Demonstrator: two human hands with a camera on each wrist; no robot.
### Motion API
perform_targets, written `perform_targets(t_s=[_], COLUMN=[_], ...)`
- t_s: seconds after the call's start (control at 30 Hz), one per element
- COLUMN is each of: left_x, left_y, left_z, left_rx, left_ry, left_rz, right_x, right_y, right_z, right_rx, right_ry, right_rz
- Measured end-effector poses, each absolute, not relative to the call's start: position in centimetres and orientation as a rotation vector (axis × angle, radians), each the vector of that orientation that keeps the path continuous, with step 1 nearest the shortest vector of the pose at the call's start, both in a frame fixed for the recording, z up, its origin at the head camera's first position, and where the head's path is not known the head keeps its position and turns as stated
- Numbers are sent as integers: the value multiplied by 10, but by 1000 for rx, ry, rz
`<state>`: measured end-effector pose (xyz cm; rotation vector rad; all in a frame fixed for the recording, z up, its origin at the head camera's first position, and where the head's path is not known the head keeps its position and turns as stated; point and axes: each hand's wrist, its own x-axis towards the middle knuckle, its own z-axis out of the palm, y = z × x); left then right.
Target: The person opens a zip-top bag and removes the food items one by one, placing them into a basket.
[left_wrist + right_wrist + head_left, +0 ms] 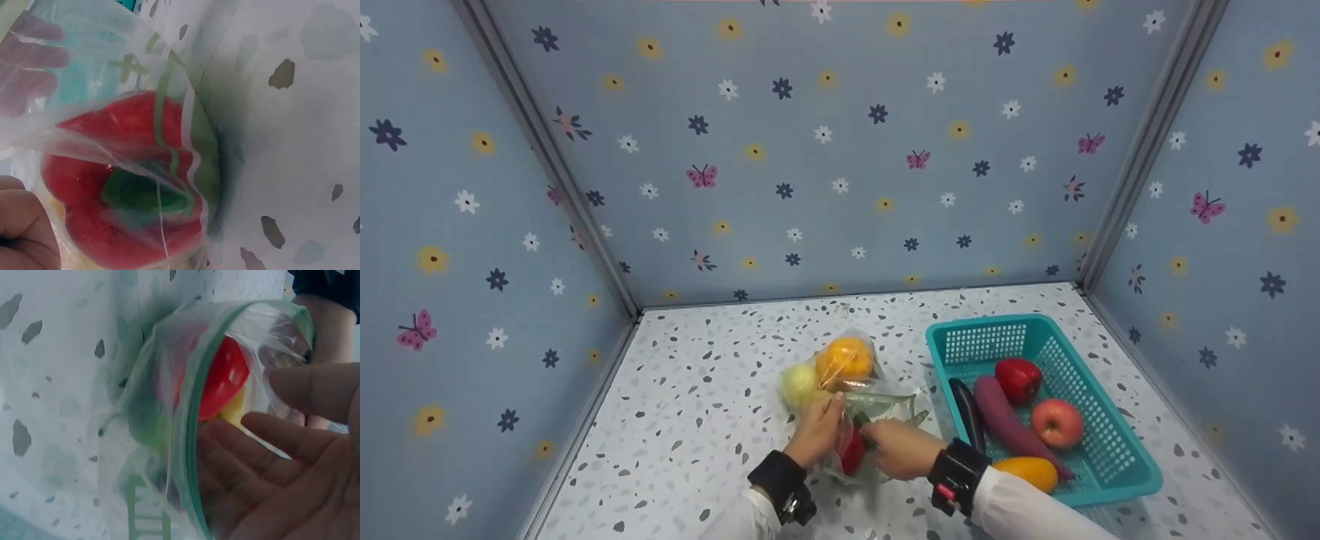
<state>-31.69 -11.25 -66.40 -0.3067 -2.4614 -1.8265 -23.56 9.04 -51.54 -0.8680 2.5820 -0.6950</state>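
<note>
A clear zip bag [889, 409] with green trim is in front of me on the speckled table. Inside lies a red bell pepper [129, 185], its green stem showing through the plastic. My left hand [815, 431], fingers curled, grips the bag's edge on the left. My right hand [281, 467] has its fingers extended inside the bag's mouth, close to the pepper; the bag hides part of them in the head view. Just beyond my left hand, a round orange fruit or vegetable [846, 360] and a pale yellow-green round one [799, 386] lie under clear plastic.
To the right stands a teal basket [1099, 375]. It holds a red pepper [1018, 380], an apple [1057, 424], a dark eggplant [967, 412], a purple sweet potato [1011, 424] and a yellow-orange fruit [1026, 474]. Patterned walls [840, 150] enclose the table's back and sides.
</note>
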Motion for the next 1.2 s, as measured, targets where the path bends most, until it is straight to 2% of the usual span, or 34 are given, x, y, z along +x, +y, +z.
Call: perform_targets(t_s=[0.3, 0.37, 0.43, 0.5, 0.6, 0.67, 0.8, 1.2], left_x=[-317, -313, -298, -296, -299, -316, -324, -322], left_y=[-115, -115, -115, -115, -116, -117, -120, -121], left_z=[-665, -660, -637, -636, -640, -664, -675, -676], left_rx=[-269, -273, -361, -387, -386, -304, -316, -349], left_ry=[-2469, -2467, -2439, -2428, -2442, -2468, -2436, -2429], left_rz=[-1897, -1875, -1826, -1792, -1793, -1843, -1907, -1848], right_x=[-243, -244, -245, -246, -249, -250, -253, -251], right_y=[74, 72, 70, 68, 66, 64, 62, 54], right_z=[-541, -543, -546, -550, -558, -563, -572, -577], right_rx=[-707, -700, -694, -665, -619, -595, -582, -531], right_ry=[2673, 2689, 2707, 2721, 2741, 2758, 2804, 2847], right_rz=[-647, -629, -619, -621, -634, -647, -650, -604])
